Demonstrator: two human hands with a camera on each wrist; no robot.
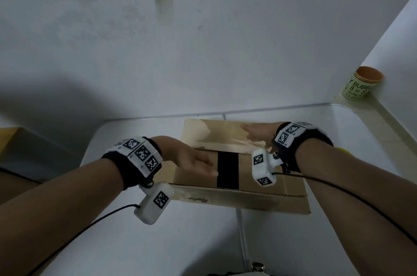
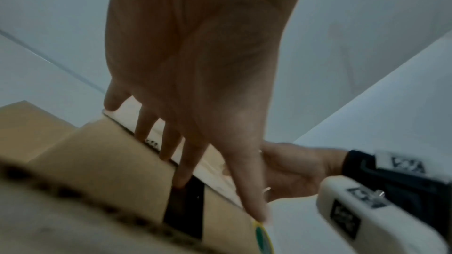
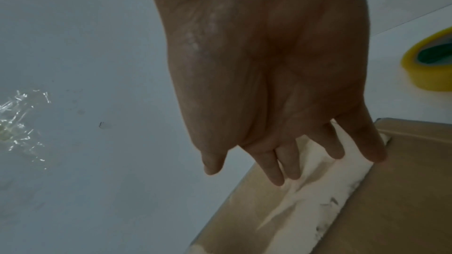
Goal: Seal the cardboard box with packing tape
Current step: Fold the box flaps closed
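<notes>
Cardboard box [image 1: 237, 176] sits flat on the white desk [image 1: 338, 230], right in front of us, top flaps down. We see a black strip [image 1: 227, 169] across the near flap and a shiny clear tape band [image 3: 305, 196] along the seam, wrinkled in places.

Our left hand [image 1: 191, 160] lies flat on the near flap, fingers [image 2: 168, 142] straight and slightly apart, tips at the edge of the black strip. Our right hand [image 1: 259, 133] is spread over the far flap, fingers [image 3: 276, 169] extended and a bit splayed, tips on or just over the taped seam; exact contact we cannot tell. Neither hand holds anything.

Tape roll [image 3: 432, 65], yellow with a green core, lies on the desk to the right of the box, apart from both hands.

Handling, our judgement: the box looks light and fairly stiff, but flaps will flex and spring up if not pinned, so press flat near the seam rather than at the corners. The tape is thin, clingy and creases easily, so we should smooth it from the middle outward. The roll is rigid; best gripped round its rim or through the core.

A cup with an orange lid [image 1: 361, 83] stands on the ledge, far right.
</notes>
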